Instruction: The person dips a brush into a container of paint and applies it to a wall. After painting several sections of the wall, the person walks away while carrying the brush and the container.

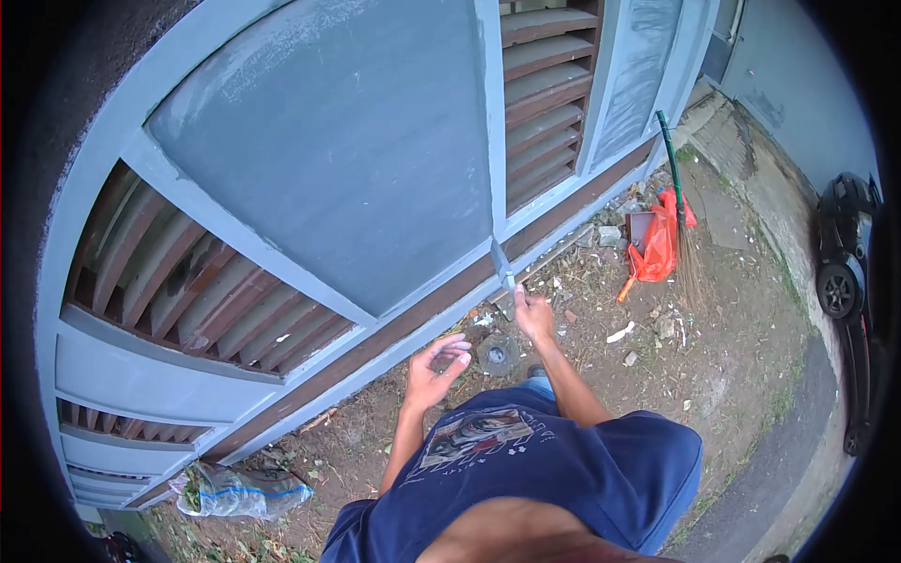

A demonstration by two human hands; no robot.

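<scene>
My right hand is closed around the light handle of a flat grey tool; whether it is a scraper or a paintbrush I cannot make out. Its tip reaches the lower right corner of a grey-blue wall panel, by the pale frame. My left hand hovers lower and to the left, fingers curved with the thumb apart, and nothing clear is in it. Whitish smears mark its fingertips. Between the hands, on the ground, sits a grey round container.
Brown slatted vents flank the panel. A green-handled broom leans beside a red plastic bag at right. A clear filled sack lies at lower left. Rubble and litter dot the dirt. A black car stands far right.
</scene>
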